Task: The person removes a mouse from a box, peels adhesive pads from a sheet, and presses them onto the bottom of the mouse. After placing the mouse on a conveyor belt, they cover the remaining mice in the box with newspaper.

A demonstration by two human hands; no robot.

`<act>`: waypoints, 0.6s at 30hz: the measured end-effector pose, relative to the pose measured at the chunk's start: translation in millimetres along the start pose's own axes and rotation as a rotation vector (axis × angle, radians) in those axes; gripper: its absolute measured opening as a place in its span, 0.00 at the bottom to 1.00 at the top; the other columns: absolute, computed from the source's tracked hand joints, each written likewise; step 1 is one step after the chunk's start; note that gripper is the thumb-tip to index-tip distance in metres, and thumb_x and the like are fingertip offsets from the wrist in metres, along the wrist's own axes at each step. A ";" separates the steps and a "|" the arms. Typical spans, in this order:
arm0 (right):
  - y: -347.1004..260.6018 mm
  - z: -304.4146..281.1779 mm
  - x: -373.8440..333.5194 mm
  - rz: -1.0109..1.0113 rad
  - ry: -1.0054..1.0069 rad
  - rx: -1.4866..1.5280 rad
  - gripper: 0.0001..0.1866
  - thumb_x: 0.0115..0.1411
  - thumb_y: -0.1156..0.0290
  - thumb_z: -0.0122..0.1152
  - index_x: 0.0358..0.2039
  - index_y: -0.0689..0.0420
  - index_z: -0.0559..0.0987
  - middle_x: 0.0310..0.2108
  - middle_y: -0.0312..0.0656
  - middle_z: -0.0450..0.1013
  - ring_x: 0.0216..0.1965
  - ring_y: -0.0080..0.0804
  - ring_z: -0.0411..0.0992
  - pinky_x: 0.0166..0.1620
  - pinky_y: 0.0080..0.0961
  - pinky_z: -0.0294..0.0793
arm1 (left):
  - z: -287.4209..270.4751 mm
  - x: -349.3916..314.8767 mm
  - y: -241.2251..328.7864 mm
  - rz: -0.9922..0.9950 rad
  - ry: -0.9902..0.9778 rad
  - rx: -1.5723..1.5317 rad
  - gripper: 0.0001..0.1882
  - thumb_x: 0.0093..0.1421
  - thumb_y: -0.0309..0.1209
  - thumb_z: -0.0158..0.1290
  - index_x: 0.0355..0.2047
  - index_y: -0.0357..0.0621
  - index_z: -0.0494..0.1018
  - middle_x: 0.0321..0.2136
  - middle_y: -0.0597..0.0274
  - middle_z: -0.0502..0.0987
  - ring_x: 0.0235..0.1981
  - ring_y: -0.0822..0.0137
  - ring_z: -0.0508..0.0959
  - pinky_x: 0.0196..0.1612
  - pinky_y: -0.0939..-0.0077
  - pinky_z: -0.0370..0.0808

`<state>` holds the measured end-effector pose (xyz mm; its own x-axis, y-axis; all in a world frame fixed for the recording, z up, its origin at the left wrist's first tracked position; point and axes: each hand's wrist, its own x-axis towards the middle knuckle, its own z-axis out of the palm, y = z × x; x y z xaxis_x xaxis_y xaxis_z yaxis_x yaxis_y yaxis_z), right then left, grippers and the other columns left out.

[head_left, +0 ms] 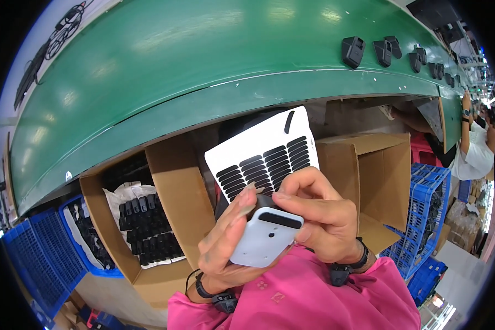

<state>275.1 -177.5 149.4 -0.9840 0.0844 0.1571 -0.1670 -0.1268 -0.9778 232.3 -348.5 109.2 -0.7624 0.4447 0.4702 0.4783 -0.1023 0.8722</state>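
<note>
The left hand (223, 242) had its fingers clamped on a white case (261, 247); the right hand's (330, 217) fingers gripped its black-striped end, near a white sheet (253, 138).

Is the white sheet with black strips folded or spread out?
Spread out, as far as the sheet shows: rows of black strips run without a fold; the right hand hides part.

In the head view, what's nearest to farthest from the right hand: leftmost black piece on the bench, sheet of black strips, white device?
From the right hand:
1. White device: at its fingertips.
2. Sheet of black strips: beyond the hands.
3. Leftmost black piece: upper right, on the green bench.
</note>
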 end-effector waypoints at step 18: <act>4.1 5.7 -2.3 0.104 0.031 -0.034 0.22 0.60 0.70 0.60 0.51 0.71 0.74 0.47 0.50 0.64 0.44 0.31 0.67 0.47 0.23 0.68 | 6.4 1.4 0.1 -0.186 0.164 -0.258 0.38 0.43 0.21 0.69 0.55 0.33 0.64 0.50 0.29 0.71 0.54 0.40 0.72 0.55 0.54 0.71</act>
<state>276.3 -183.8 145.8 -0.9934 0.1029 0.0510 -0.0616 -0.1026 -0.9928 234.0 -342.2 109.1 -0.8958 0.3306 0.2971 0.2147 -0.2635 0.9405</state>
